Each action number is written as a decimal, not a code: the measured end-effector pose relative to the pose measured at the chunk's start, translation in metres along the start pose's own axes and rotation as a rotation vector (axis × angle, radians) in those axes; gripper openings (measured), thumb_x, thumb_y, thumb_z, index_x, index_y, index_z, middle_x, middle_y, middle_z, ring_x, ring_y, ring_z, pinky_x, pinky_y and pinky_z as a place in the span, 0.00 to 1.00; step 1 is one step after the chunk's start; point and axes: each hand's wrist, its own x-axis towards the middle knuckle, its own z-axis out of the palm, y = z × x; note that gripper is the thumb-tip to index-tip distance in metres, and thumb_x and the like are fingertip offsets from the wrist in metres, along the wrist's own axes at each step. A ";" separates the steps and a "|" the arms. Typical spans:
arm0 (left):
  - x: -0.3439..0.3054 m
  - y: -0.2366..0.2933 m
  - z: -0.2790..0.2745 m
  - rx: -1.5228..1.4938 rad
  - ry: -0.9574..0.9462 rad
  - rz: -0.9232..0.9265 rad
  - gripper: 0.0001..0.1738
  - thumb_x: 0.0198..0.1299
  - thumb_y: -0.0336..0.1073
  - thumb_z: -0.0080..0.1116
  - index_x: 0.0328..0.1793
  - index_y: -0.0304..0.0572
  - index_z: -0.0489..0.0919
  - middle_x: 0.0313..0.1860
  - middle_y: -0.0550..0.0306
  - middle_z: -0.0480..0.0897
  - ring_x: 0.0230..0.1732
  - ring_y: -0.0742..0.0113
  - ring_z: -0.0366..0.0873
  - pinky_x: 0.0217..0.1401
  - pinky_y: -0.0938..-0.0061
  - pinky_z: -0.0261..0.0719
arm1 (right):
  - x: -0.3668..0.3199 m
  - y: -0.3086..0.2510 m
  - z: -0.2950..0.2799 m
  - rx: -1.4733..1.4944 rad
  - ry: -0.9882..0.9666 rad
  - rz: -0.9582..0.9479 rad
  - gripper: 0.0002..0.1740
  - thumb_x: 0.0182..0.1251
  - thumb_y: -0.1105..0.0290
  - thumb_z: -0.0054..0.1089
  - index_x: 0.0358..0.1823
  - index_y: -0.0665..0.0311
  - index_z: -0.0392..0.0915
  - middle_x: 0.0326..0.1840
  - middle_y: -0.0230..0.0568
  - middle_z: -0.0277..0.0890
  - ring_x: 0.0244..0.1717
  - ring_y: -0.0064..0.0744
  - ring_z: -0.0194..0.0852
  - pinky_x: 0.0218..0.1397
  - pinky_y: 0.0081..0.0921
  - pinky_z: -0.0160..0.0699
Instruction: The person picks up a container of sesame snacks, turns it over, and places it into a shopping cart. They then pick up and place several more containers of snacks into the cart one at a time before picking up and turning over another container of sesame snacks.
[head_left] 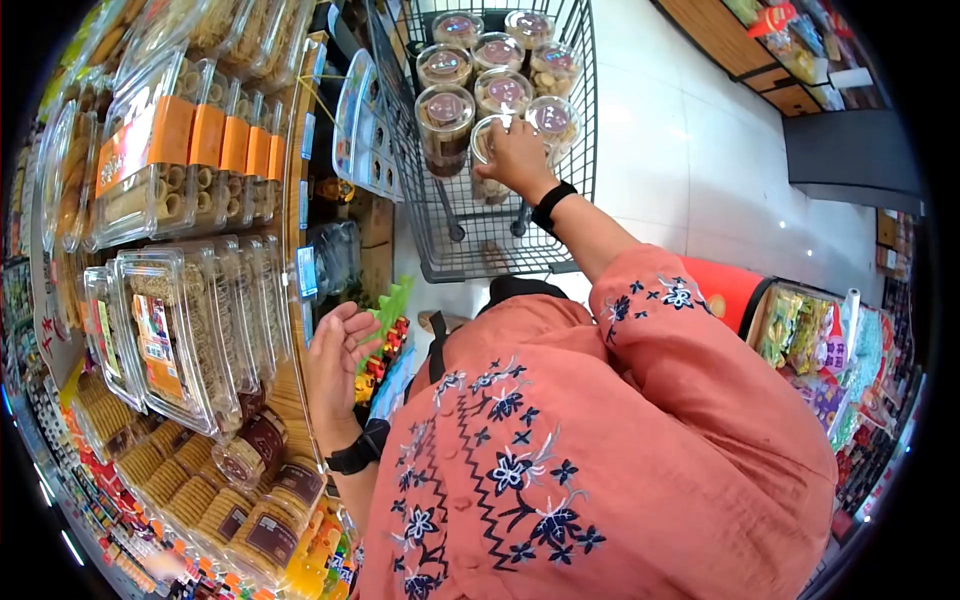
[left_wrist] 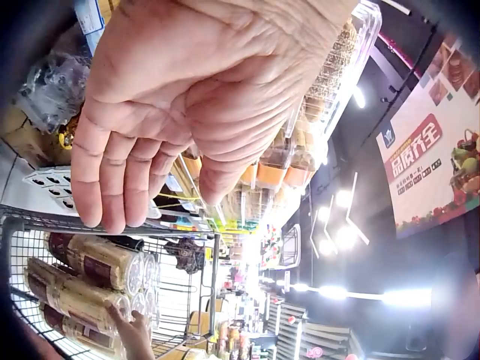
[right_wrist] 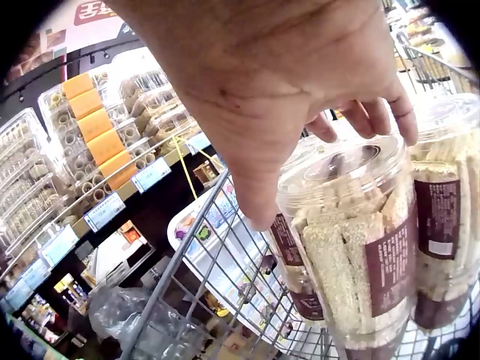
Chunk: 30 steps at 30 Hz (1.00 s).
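My right hand (head_left: 519,160) reaches down into the shopping cart (head_left: 430,225) and grips a clear plastic jar (right_wrist: 352,262) by its lid. Pale stick-shaped snacks and a maroon label show through this jar's wall. In the right wrist view the thumb (right_wrist: 259,202) lies at the near side of the lid and the fingers bend over the far side. Several similar jars (head_left: 446,115) stand upright beside it. My left hand (head_left: 340,360) hovers near the shelf edge with nothing in it, its fingers loosely bent; its palm shows in the left wrist view.
Left of the cart, a shelf holds clear boxes of rolled snacks (head_left: 150,190) with orange bands, and packs of round biscuits (head_left: 190,490) below. A white patterned board (head_left: 362,130) hangs at the cart's left side. A bin of bagged snacks (head_left: 810,345) stands to the right.
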 end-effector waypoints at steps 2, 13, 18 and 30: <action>-0.003 -0.001 0.004 -0.007 0.004 0.008 0.24 0.82 0.47 0.45 0.68 0.31 0.74 0.53 0.47 0.86 0.56 0.58 0.86 0.57 0.66 0.88 | 0.001 -0.001 -0.007 0.005 -0.037 0.027 0.47 0.44 0.45 0.83 0.60 0.68 0.75 0.57 0.62 0.75 0.58 0.62 0.75 0.58 0.51 0.79; -0.009 -0.010 0.010 -0.038 0.039 0.006 0.24 0.81 0.48 0.47 0.65 0.31 0.76 0.51 0.48 0.86 0.55 0.59 0.86 0.55 0.67 0.88 | 0.011 0.010 0.019 -0.104 -0.012 -0.035 0.52 0.39 0.41 0.83 0.63 0.65 0.73 0.56 0.60 0.73 0.60 0.60 0.72 0.58 0.50 0.78; -0.015 -0.014 0.007 -0.039 0.060 0.014 0.24 0.81 0.48 0.48 0.65 0.32 0.76 0.50 0.49 0.86 0.54 0.58 0.86 0.54 0.66 0.88 | 0.010 0.009 0.018 -0.107 -0.055 -0.036 0.51 0.40 0.43 0.82 0.65 0.63 0.72 0.57 0.60 0.73 0.60 0.62 0.71 0.56 0.54 0.78; 0.024 -0.015 0.013 -0.009 -0.013 -0.017 0.26 0.80 0.51 0.50 0.65 0.32 0.74 0.52 0.48 0.85 0.53 0.61 0.86 0.52 0.69 0.88 | 0.014 -0.005 -0.084 0.153 -0.160 -0.080 0.55 0.47 0.48 0.77 0.74 0.69 0.66 0.54 0.72 0.75 0.56 0.67 0.77 0.59 0.48 0.80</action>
